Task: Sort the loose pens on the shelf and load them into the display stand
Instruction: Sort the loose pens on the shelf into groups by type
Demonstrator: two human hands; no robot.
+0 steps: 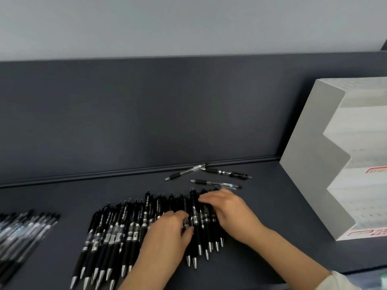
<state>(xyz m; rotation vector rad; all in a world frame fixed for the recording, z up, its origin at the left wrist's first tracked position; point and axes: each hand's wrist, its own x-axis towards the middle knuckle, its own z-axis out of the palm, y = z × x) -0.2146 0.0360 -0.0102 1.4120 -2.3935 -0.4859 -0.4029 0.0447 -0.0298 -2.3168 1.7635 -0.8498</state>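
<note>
1. Both bare forearms reach in from the near edge, a pale sleeve (335,281) on the right one, and both hands lie on the pens.
2. Under everything runs the dark grey shelf (62,195), with a raised back panel of the same colour behind it.
3. At the right stands the white stepped display stand (310,164), its tiers facing right. It sits apart from the pens, and no pen shows in the part that is in view.
4. A wide row of black retractable pens (117,231) fills the middle of the shelf. They lie side by side, long axes running far to near, with silver tips toward the camera and clickers toward the back panel. The left ones fan slightly, tips to the near left.
5. At the left edge lies a smaller bunch of clear-barrelled pens (23,231), angled from far right to near left.
6. The right hand (226,210) is released, its fingers spread almost flat across the right end of the row.
7. The left hand (167,229) rests on the row with fingers curled and the thumb against a pen. Blur hides whether it grasps one.
8. Three stray pens lie crosswise behind the row, tips to the left: a clear pen (186,171), a black pen (226,172) and a grey pen (215,183).
</note>
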